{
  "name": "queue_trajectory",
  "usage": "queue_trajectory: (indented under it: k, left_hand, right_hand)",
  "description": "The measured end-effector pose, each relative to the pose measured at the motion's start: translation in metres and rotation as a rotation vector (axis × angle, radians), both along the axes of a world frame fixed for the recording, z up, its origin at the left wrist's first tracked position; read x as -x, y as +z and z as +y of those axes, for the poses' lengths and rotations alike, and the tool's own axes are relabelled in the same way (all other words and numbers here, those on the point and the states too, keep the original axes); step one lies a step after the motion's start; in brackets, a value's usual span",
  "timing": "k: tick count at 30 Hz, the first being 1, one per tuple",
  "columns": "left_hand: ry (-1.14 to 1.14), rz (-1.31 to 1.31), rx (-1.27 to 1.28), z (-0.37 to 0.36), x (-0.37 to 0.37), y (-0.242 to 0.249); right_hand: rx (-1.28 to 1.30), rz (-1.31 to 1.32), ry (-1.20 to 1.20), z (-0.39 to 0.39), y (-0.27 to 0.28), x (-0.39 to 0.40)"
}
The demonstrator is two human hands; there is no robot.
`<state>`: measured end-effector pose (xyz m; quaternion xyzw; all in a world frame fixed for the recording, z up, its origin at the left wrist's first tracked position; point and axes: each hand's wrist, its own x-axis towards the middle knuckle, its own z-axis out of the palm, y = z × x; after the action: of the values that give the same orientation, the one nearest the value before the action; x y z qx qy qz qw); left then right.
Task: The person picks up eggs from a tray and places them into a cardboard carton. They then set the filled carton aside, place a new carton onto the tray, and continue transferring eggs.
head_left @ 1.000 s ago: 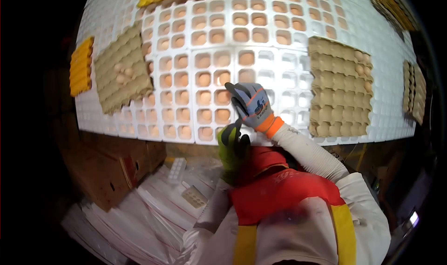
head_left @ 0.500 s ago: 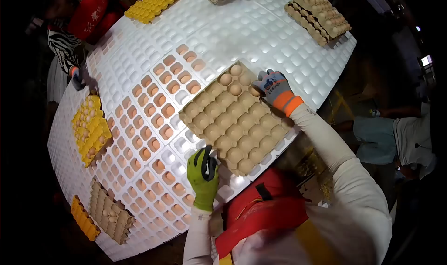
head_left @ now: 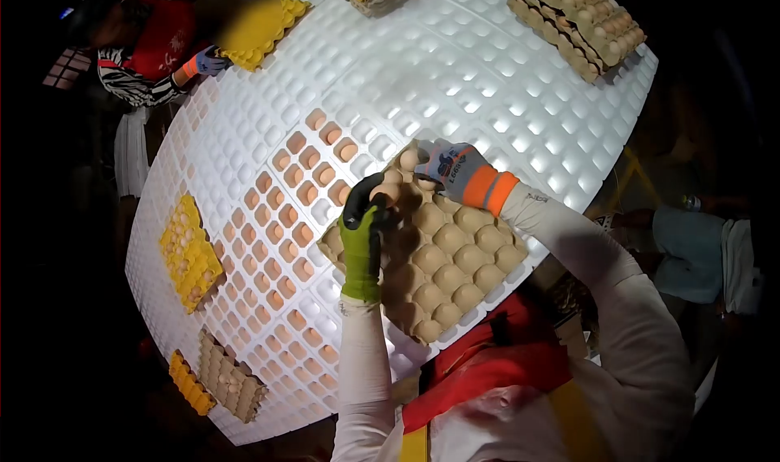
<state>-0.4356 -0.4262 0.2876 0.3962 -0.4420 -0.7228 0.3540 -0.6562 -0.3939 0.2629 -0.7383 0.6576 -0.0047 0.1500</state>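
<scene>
"What is the left hand (head_left: pixel 362 238) doing?"

"It has a green and black glove on. Its fingers are closed around an egg (head_left: pixel 387 192), up over the big brown tray (head_left: pixel 451 259)."

"And the right hand (head_left: pixel 467 176)?"

"That one has a grey glove with an orange cuff. Its fingers are bent over the far end of the big brown tray, just beside a pale egg (head_left: pixel 408 160). I can't tell if they are closed on anything."

"Where is the big brown tray?"

"It lies slanted on the white tabletop (head_left: pixel 455 84), by the edge near the person's red apron (head_left: pixel 496 356). The bumps near the person are bare."

"What are all those little cups?"

"They are dips in the white tabletop. Left of the big brown tray, lots of them hold brown eggs (head_left: pixel 288 215)."

"What else is there?"

"A yellow tray (head_left: pixel 191 255) with eggs on it is over to the left. Near it are a small brown tray (head_left: pixel 230 381) with a few eggs and an orange tray (head_left: pixel 191 383). Piled trays with eggs (head_left: pixel 581 23) sit at the far right."

"Anyone else?"

"Yes, a co-worker (head_left: pixel 154 43) with stripy sleeves, whose gloved hand (head_left: pixel 211 61) is by another yellow tray (head_left: pixel 264 31)."
</scene>
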Motion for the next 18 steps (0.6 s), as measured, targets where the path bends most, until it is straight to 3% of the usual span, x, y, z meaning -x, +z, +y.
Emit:
queue_trajectory:
  k: [2,3,4,5,6,7,8,10,11,14,16,18]
  left_hand:
    - [0.005,0.058,0.005,-0.02,-0.006,-0.019]
    - [0.005,-0.319,0.363,-0.023,0.003,-0.016]
    - [0.0,-0.703,0.713,-0.024,0.017,-0.011]
    - [-0.036,-0.997,0.949,-0.024,0.027,-0.005]
    - [-0.241,-1.264,0.933,-0.026,0.035,0.002]
    - [-0.245,-1.246,0.972,-0.027,0.035,-0.011]
    - [-0.248,-1.226,1.014,-0.03,0.035,-0.023]
    - [-0.183,-1.149,0.908,-0.026,0.032,-0.025]
    - [-0.151,-1.113,0.858,-0.023,0.028,-0.025]
    - [0.007,-1.009,0.942,-0.017,0.021,-0.039]
    - [0.077,-0.803,0.719,-0.015,0.016,-0.033]
    - [0.183,-0.463,0.38,-0.022,0.011,-0.037]
  right_hand:
    - [0.147,-0.457,-0.091,0.008,-0.009,0.018]
    - [0.211,-0.684,-0.132,0.015,-0.013,0.031]
    - [-0.15,-1.181,-0.319,0.018,-0.007,0.045]
    - [-0.222,-1.458,-0.378,0.018,-0.005,0.054]
    - [-0.3,-1.737,-0.444,0.015,-0.001,0.057]
    - [-0.293,-1.795,-0.42,0.009,0.004,0.058]
    - [-0.161,-1.601,-0.303,-0.004,0.005,0.053]
    - [0.213,-0.774,-0.05,-0.027,-0.002,0.042]
    - [0.105,-0.334,-0.059,-0.037,0.018,0.029]
    - [-0.08,0.216,0.174,-0.067,0.009,-0.002]
    - [0.064,0.136,0.205,-0.061,0.012,0.008]
    - [0.044,-0.512,-0.013,-0.055,0.007,0.035]
